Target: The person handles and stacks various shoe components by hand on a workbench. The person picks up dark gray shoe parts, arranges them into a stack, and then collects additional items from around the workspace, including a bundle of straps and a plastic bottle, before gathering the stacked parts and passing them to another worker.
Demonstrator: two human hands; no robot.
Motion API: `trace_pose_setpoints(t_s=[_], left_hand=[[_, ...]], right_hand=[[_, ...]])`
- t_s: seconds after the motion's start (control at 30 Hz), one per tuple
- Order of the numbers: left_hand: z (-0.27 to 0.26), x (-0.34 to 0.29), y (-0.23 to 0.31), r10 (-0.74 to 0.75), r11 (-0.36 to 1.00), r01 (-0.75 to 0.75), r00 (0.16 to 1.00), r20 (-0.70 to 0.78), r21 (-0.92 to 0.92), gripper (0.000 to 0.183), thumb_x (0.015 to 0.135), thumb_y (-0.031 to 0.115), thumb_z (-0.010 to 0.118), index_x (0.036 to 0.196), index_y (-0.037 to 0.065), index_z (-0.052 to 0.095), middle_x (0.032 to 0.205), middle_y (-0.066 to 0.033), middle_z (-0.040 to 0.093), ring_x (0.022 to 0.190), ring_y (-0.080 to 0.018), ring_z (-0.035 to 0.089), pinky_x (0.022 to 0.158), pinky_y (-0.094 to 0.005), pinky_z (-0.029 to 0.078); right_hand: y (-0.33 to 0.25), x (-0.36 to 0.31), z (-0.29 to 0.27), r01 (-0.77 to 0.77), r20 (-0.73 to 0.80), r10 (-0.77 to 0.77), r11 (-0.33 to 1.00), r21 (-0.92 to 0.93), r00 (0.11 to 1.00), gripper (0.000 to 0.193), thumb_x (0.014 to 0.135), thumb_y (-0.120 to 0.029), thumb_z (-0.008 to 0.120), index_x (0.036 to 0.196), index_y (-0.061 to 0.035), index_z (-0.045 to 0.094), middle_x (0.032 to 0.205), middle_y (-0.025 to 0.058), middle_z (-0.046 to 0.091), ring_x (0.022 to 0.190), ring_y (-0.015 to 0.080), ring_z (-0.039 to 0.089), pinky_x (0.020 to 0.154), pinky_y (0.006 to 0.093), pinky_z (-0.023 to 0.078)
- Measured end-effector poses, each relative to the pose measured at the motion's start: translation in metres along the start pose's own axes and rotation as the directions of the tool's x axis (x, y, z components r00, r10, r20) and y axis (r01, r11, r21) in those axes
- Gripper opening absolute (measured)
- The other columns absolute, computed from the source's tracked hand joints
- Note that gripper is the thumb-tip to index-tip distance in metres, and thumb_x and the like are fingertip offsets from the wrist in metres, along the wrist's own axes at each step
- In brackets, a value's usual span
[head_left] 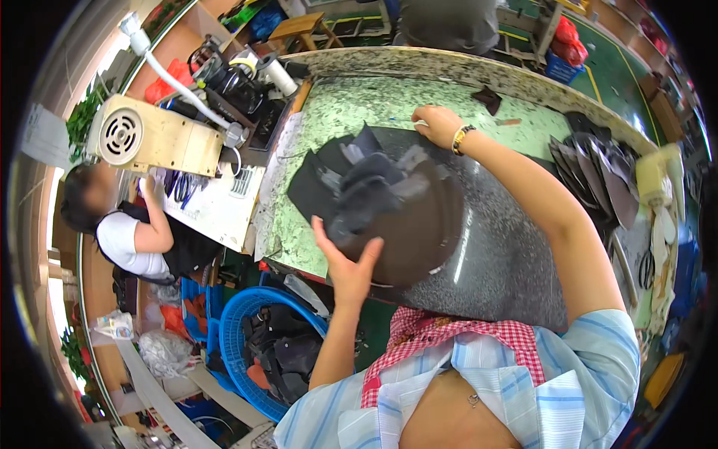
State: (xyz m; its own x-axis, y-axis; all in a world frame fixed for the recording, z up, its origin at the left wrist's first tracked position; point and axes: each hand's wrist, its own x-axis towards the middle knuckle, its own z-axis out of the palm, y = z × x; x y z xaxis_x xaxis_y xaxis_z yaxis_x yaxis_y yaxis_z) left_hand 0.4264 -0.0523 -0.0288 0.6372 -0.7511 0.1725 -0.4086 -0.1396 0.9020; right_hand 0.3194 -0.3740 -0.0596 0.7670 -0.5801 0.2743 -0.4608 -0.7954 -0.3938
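Observation:
A loose stack of dark brown and black leather-like pieces (404, 239) lies on a speckled dark slab (508, 254) on the bench before me. The pieces are slightly blurred, with folded black parts on top. My left hand (348, 269) grips the near left edge of the stack, thumb on top and a finger along the side; its other fingers are hidden. Beyond the stack, my right hand (440, 126) hovers near the slab's far edge. Its fingers are bent and apart, with nothing visible between them.
More dark pieces (591, 172) are piled at the bench's right. A small dark scrap (488, 100) lies on the green bench top (359, 93). A blue basket (232, 329) of dark pieces stands below left. Beyond it, a co-worker (134, 232) sits by a beige machine (161, 138).

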Motion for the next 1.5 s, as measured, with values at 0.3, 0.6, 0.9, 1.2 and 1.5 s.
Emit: trace_pose_setpoints(t_s=[0.3,0.6,0.9,1.2,1.5], left_hand=[[0.0,-0.028,0.013,0.208,0.909,-0.144,0.97,-0.127,0.392,0.097,0.066,0.029,0.083,0.14,0.001,0.026,0.147,-0.0216,0.022,0.136,-0.0347,0.024,0.11,-0.0455,0.015],[0.042,-0.014,0.017,0.381,0.784,-0.482,0.871,0.311,0.391,0.067,0.07,0.031,0.075,0.128,0.008,0.049,0.136,-0.0096,0.047,0.129,-0.0309,0.04,0.105,-0.0508,0.025],[0.04,-0.029,0.037,0.326,0.891,-0.397,0.898,0.296,0.222,0.073,0.058,0.007,0.08,0.125,0.005,0.05,0.121,-0.011,0.056,0.115,-0.0301,0.051,0.098,-0.0405,0.038],[0.043,-0.036,0.033,0.365,0.853,-0.452,0.874,0.322,0.262,0.066,0.06,0.009,0.079,0.121,0.006,0.053,0.121,-0.01,0.057,0.118,-0.0292,0.05,0.101,-0.0432,0.036],[0.039,-0.033,0.036,0.33,0.851,-0.437,0.876,0.35,0.292,0.06,0.063,0.013,0.079,0.118,0.007,0.056,0.122,-0.0086,0.057,0.121,-0.0282,0.049,0.103,-0.0453,0.034]], right_hand=[[0.013,0.064,0.003,0.042,0.273,0.011,0.981,-0.188,0.962,0.026,0.077,-0.001,0.055,0.102,-0.006,0.054,0.091,0.0189,0.062,0.089,0.0342,0.061,0.077,0.0422,0.049],[-0.076,-0.085,-0.08,-0.237,0.269,-0.098,0.254,0.938,0.958,0.032,0.09,-0.021,0.06,0.113,0.0015,0.058,0.085,0.0028,0.062,0.072,0.0086,0.059,0.066,0.0223,0.048],[-0.109,-0.2,-0.056,-0.199,0.18,0.107,0.21,0.957,0.978,0.021,0.095,-0.012,0.047,0.099,0.0032,0.061,0.082,0.0086,0.063,0.089,0.0167,0.064,0.08,0.0283,0.05],[-0.122,-0.199,-0.036,0.151,-0.124,-0.088,0.669,0.728,0.988,0.011,0.072,0.001,0.061,0.083,-0.0015,0.057,0.074,0.0098,0.064,0.072,0.023,0.066,0.065,0.0304,0.052],[-0.105,-0.185,-0.052,-0.137,0.086,0.157,0.354,0.925,0.984,0.006,0.08,0.0,0.057,0.085,0.0012,0.06,0.075,0.0059,0.061,0.074,0.0136,0.062,0.074,0.0262,0.049]])
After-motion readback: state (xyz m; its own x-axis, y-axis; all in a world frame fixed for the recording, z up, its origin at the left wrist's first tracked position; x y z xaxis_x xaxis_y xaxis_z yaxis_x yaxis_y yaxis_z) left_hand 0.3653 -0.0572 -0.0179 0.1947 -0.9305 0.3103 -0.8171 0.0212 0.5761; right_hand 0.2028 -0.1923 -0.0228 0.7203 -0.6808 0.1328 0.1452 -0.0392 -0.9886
